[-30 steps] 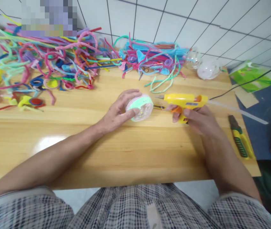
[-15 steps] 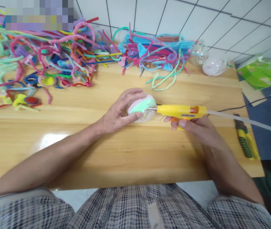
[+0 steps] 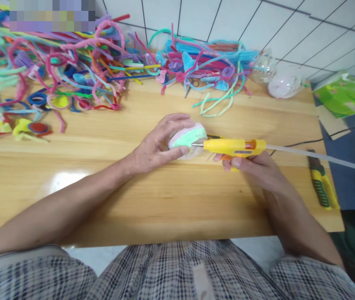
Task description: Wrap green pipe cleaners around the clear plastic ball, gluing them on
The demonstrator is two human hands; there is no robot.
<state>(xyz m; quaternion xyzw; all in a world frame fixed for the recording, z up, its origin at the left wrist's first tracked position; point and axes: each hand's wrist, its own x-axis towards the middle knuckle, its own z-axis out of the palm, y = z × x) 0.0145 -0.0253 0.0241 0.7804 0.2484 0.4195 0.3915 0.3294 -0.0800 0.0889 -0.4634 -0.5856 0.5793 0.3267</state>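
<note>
My left hand [image 3: 161, 143] is closed around a clear ball [image 3: 192, 135] that bears bands of pink and mint-green fuzzy material. Its thumb presses along the near side, and the other fingers curl over the far side. In my right hand [image 3: 252, 164] is a yellow hot glue gun [image 3: 227, 146], gripped by the handle with fingers at the orange trigger. The gun's metal nozzle points left and meets the ball near the edge of the green band; whether glue is coming out cannot be made out. A long whitish glue stick [image 3: 318, 155] sticks out of the gun's back.
A tangled heap of coloured pipe cleaners [image 3: 71, 71] covers the back left. Clear balls [image 3: 285, 83] stand at the back right, near a green package [image 3: 341, 96]. Yellow-and-black pliers [image 3: 321, 183] lie by the right edge. A black cord [image 3: 336, 132] runs off right.
The glue gun has shifted slightly left, its nozzle now further over the green band. My left hand keeps its hold on the ball. The view has moved a little.
</note>
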